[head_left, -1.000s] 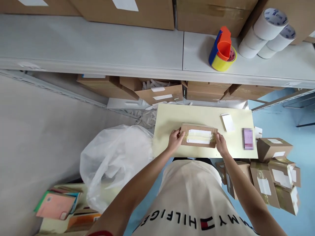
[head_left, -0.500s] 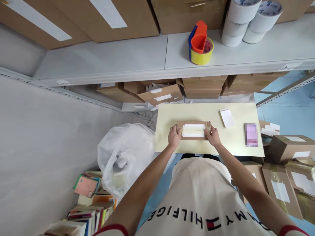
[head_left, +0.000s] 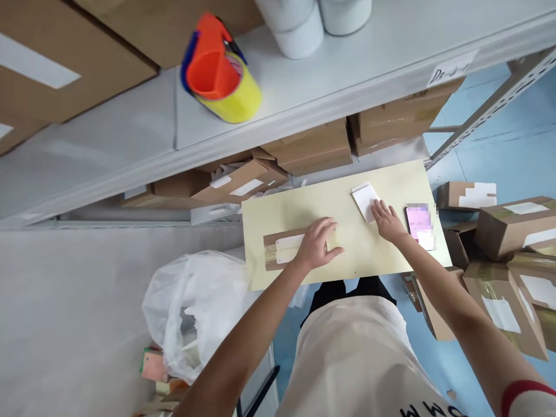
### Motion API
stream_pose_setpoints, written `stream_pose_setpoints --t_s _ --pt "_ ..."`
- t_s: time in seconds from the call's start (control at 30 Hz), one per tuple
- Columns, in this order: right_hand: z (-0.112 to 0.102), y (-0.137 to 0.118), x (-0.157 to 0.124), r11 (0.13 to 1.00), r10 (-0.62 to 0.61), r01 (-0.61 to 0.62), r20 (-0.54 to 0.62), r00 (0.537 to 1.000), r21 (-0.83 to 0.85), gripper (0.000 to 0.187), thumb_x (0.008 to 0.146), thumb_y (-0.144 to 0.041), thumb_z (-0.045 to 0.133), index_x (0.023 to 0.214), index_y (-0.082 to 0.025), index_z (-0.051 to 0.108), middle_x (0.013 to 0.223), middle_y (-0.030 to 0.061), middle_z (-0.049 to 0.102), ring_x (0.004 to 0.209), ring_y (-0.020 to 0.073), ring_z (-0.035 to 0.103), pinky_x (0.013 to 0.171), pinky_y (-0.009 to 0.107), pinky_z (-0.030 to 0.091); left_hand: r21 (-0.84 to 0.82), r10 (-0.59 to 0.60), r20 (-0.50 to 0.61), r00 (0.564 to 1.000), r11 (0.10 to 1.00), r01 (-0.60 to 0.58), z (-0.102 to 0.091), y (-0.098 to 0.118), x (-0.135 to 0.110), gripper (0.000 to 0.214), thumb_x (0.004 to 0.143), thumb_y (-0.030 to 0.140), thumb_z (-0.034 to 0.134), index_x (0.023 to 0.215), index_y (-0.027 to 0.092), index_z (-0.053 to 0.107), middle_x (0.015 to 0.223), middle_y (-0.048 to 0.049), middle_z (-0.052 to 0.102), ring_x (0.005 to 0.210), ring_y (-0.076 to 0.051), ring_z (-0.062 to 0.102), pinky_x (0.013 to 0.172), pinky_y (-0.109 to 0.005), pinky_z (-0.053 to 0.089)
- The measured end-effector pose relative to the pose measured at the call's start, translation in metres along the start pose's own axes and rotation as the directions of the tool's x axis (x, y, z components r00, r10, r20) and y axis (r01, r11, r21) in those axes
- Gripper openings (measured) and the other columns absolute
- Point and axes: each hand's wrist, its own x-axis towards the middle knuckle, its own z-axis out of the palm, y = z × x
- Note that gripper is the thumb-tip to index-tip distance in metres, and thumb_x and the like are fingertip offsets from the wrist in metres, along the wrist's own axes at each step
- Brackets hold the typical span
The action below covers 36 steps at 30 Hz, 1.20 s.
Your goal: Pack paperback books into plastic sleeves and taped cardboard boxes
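On the pale yellow table (head_left: 304, 202) lies a small flat cardboard box (head_left: 270, 264) with white labels and clear tape. My left hand (head_left: 316, 246) is over the right end of this box, fingers spread and curved; whether it touches the box I cannot tell. Farther right, my right hand (head_left: 388, 220) lies with outstretched fingers on the lower right corner of a stack of white paper slips (head_left: 364, 200). A phone (head_left: 419, 226) with a pink screen is on the table to the right of that hand.
Above the table runs a grey shelf (head_left: 330, 81) carrying a tape dispenser (head_left: 221, 75) with yellow tape, white tape rolls (head_left: 299, 35) and large cartons. A white plastic bag (head_left: 208, 295) stands left of the table. Cardboard boxes (head_left: 499, 289) are piled at the right.
Both hands have come off their grip on the box ends. The right hand has moved right onto the paper slips. The box lies farther left on the table, and the view has turned.
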Motion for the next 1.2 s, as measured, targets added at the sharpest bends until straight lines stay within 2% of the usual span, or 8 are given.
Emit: stream_pose_setpoints --t_s 0.07,0.23,0.4,0.6,0.7,0.9,1.0,1.2 --pt "0.001 0.009 0.008 0.998 -0.059 0.061 0.059 0.997 -0.026 0.063 0.079 0.0 0.037 0.14 -0.015 0.045 0.151 0.0154 0.042 0.142 0.0322 0.035 0.114 0.061 0.027 -0.091 0.002 0.179 0.984 0.996 0.015 0.02 0.014 0.034 0.049 0.074 0.047 0.072 0.116 0.023 0.063 0.121 -0.0125 0.063 0.119 -0.033 0.056 0.106 -0.046 0.039" --pt "-0.003 0.005 -0.007 0.97 -0.132 0.145 0.08 0.988 -0.197 0.055 0.087 -0.003 0.034 0.139 -0.016 0.046 0.146 0.0159 0.05 0.135 0.0295 0.045 0.108 0.055 0.036 -0.124 -0.382 0.348 0.856 0.886 0.446 0.073 0.021 0.085 0.04 0.08 0.035 0.069 0.115 0.018 0.063 0.122 -0.0141 0.065 0.115 -0.033 0.06 0.099 -0.043 0.045" --pt "-0.023 -0.003 -0.023 0.912 -0.209 0.267 0.207 0.956 -0.311 0.039 0.09 -0.002 0.036 0.119 -0.011 0.061 0.135 0.0184 0.058 0.126 0.0271 0.053 0.101 0.045 0.041 -0.284 -0.567 0.449 0.691 0.643 0.712 0.093 0.012 0.082 0.048 0.082 0.039 0.067 0.124 0.017 0.058 0.128 -0.0146 0.064 0.112 -0.027 0.063 0.093 -0.037 0.049" --pt "-0.036 -0.002 -0.014 0.925 -0.233 0.296 0.258 0.938 -0.239 0.033 0.09 -0.001 0.04 0.092 -0.016 0.069 0.098 0.0105 0.074 0.092 0.0205 0.066 0.089 0.034 0.041 -0.511 -0.579 0.483 0.657 0.423 0.748 0.096 0.012 0.073 0.042 0.09 0.048 0.053 0.117 0.016 0.063 0.119 -0.0136 0.068 0.104 -0.025 0.067 0.09 -0.038 0.051" --pt "-0.038 0.001 -0.008 0.963 -0.159 0.199 0.217 0.963 -0.18 0.026 0.092 -0.009 0.044 0.089 -0.015 0.068 0.08 0.008 0.073 0.07 0.0184 0.064 0.074 0.03 0.039 -0.522 -0.586 0.413 0.697 0.475 0.709 0.092 0.013 0.07 0.044 0.095 0.048 0.043 0.12 0.016 0.06 0.121 -0.0142 0.066 0.102 -0.024 0.067 0.086 -0.04 0.053" --pt "-0.043 0.006 0.0 0.974 -0.196 0.199 0.039 0.98 -0.106 0.024 0.096 -0.019 0.046 0.087 -0.018 0.068 0.079 0.008 0.072 0.075 0.0211 0.062 0.069 0.031 0.036 -0.224 -0.199 0.049 0.979 0.953 0.205 0.074 0.019 0.078 0.039 0.075 0.026 0.074 0.113 0.021 0.065 0.123 -0.0104 0.063 0.118 -0.026 0.056 0.1 -0.04 0.044" --pt "-0.05 0.002 0.002 0.975 -0.219 0.22 -0.055 0.974 0.021 0.023 0.096 -0.03 0.05 0.088 -0.02 0.069 0.08 0.0081 0.073 0.078 0.0224 0.063 0.073 0.034 0.041 -0.153 -0.093 0.104 0.99 0.982 0.108 0.064 0.024 0.089 0.008 0.085 0.019 0.061 0.088 0.021 0.068 0.093 -0.0052 0.07 0.092 -0.02 0.064 0.088 -0.035 0.046" --pt "-0.058 -0.005 0.02 0.855 -0.074 0.168 -0.206 0.976 0.491 0.056 0.078 -0.06 0.067 0.122 -0.025 0.06 0.13 0.0121 0.061 0.12 0.0299 0.057 0.095 0.046 0.047 -0.487 -0.28 0.077 0.957 0.827 0.281 0.029 0.025 0.094 0.015 0.087 0.033 0.056 0.081 0.02 0.06 0.076 0.0 0.065 0.071 -0.014 0.06 0.066 -0.025 0.046"
